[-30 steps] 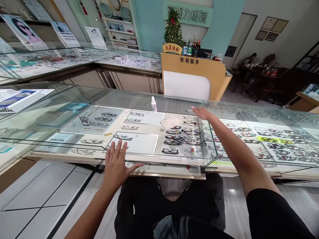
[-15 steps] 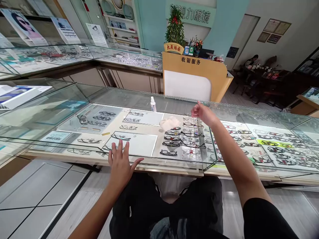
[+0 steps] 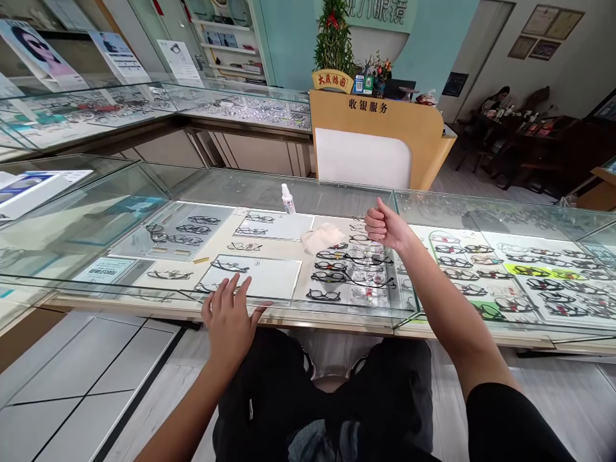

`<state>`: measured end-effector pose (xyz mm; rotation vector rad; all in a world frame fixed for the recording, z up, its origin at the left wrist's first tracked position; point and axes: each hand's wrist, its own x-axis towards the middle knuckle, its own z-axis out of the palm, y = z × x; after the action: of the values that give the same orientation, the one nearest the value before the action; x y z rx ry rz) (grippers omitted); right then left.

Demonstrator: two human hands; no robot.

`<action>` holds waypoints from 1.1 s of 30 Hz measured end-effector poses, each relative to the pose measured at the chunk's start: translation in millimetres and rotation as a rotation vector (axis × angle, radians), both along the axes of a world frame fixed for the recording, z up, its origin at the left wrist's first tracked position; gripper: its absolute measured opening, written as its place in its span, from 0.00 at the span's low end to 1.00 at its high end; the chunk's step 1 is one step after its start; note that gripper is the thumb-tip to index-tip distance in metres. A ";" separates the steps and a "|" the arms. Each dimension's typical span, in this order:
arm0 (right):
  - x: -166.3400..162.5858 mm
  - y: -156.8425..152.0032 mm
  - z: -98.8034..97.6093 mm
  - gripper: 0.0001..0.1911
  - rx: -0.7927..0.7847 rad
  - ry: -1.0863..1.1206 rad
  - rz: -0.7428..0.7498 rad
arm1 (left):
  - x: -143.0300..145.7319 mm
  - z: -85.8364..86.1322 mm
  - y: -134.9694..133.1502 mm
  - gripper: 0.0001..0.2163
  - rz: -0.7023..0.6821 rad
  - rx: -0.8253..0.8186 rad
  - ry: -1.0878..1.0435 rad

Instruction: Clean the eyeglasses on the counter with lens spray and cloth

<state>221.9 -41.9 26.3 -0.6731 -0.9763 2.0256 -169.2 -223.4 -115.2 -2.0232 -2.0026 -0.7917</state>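
My left hand point(image 3: 231, 314) rests at the near edge of the glass counter point(image 3: 120, 287), fingers spread, nothing held. Just beyond its fingertips, a pair of eyeglasses point(image 3: 230, 265) lies by a white display board point(image 3: 274, 279). Over the right part of the same counter, my right hand point(image 3: 389, 226) is closed with its thumb pointing up; I see nothing in it. Near that hand lie rows of dark-framed eyeglasses point(image 3: 330, 277) and a crumpled pale cloth point(image 3: 321, 237). Farther back, a small white spray bottle point(image 3: 288, 200) stands tilted in view.
To the right, another glass case section point(image 3: 481, 218) holds many eyeglasses. A wooden cashier desk point(image 3: 375, 115) with a plant point(image 3: 333, 38) stands across the aisle. White boxes point(image 3: 38, 192) sit on the glass at the left. A person point(image 3: 495, 102) is at a far table.
My right hand has curled its fingers into a fist with the thumb raised. My left hand has shifted slightly left, its fingers bending a little. The view has tilted slightly.
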 end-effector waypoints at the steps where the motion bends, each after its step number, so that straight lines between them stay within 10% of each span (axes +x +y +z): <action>1: 0.5 -1.2 -1.8 0.33 -0.018 0.020 0.000 | 0.3 0.5 -0.5 0.32 0.001 -0.003 0.006; 16: -3.5 -7.7 -4.5 0.31 -0.020 0.029 -0.009 | -7.2 64.2 4.9 0.34 -0.149 -0.300 0.186; 24: -9.6 -7.3 -9.4 0.29 0.046 -0.046 -0.008 | 67.7 164.5 52.7 0.17 -0.460 -0.440 -0.396; 33: -8.9 -8.3 -5.6 0.31 0.078 -0.073 0.038 | 114.8 158.8 97.2 0.06 -0.815 -0.644 -1.118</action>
<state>213.0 -50.1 20.8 -0.6957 -1.1121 1.9966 -54.4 -126.2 43.7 -3.3675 -1.9179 -1.9952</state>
